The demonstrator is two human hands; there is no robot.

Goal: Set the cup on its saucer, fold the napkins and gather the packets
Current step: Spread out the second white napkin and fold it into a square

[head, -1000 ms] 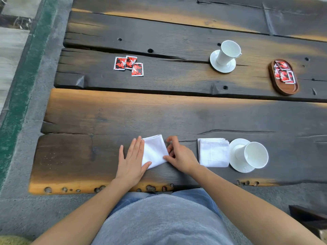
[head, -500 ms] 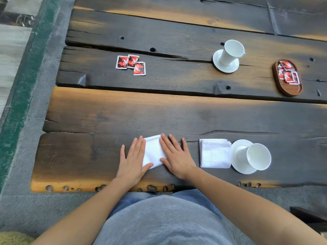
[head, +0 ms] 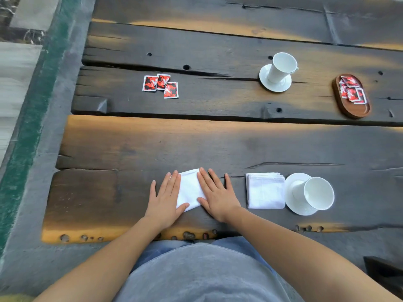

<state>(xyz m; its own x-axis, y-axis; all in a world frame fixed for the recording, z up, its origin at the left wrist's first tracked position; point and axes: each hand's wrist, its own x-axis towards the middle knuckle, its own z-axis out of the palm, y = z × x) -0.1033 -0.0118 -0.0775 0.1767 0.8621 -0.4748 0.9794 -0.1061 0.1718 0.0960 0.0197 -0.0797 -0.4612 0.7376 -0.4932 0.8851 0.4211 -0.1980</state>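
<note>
A small folded white napkin (head: 189, 190) lies near the table's front edge. My left hand (head: 166, 199) rests flat on its left side and my right hand (head: 216, 195) lies flat on its right side, fingers spread, both pressing it down. To the right sits a stack of folded napkins (head: 265, 190). Beside it a white cup (head: 314, 192) stands on its saucer (head: 292, 203). A second white cup (head: 281, 66) stands on a saucer (head: 267, 82) farther back. Three red packets (head: 161, 85) lie loose at the back left.
An oval wooden tray (head: 357, 110) at the back right holds several red packets (head: 352, 89). The table is dark rough planks (head: 196, 144) with gaps between them. A grey stone border and green strip run along the left.
My right hand went from pinching the napkin's right edge with curled fingers to lying flat and open on it. My left hand stayed in place.
</note>
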